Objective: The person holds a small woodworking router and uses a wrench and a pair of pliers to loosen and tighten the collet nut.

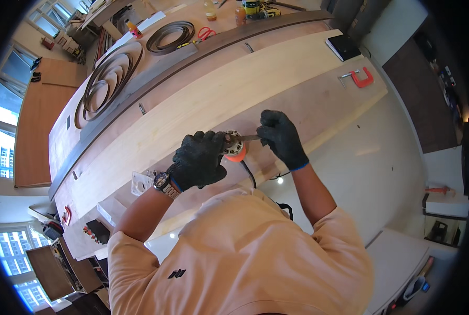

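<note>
My left hand (197,157), in a dark glove, curls its fingers at the top of an orange-bodied router-like power tool (236,153), gripping near its metal nut; its fingertips are partly hidden. My right hand (282,139), also gloved, is closed on a flat metal wrench (252,137) that reaches across the tool's top. A black cord hangs from the tool. A clear plastic part (140,182) lies left of my left wrist on the board.
Long pale boards (192,94) and a dark strip (103,121) span the bench, with a red C-clamp (361,77), black notebook (342,47), edging coils (170,37), red scissors (205,33), bottles and a yellow tool (268,11). White floor (371,173) shows at the right.
</note>
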### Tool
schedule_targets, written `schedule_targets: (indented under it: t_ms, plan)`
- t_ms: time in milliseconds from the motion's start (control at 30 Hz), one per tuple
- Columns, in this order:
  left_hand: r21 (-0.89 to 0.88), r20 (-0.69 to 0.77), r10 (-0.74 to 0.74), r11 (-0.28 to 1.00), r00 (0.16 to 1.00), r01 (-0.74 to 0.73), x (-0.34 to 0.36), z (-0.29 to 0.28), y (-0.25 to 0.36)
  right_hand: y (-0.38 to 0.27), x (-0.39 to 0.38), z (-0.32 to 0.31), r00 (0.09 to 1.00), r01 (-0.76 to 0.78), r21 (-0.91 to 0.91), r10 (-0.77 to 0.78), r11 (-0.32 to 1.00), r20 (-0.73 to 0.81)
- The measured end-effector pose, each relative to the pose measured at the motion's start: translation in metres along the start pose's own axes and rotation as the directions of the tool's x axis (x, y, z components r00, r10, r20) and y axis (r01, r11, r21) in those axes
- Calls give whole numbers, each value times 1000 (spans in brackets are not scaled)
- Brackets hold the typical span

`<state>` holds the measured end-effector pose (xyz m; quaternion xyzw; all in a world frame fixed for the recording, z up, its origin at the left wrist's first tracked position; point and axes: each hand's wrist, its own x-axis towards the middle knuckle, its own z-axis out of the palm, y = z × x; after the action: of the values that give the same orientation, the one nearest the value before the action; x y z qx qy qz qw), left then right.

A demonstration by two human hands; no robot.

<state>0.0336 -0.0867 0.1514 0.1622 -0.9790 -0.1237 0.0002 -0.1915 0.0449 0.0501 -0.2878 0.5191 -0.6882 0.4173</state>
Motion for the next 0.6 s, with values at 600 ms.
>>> schedule_targets:
  t_ms: [600]
  plan:
    - [21,62,20,1000,998,-22,4,-4,-2,31,-16,-39,936,-299,516,143,803,322]
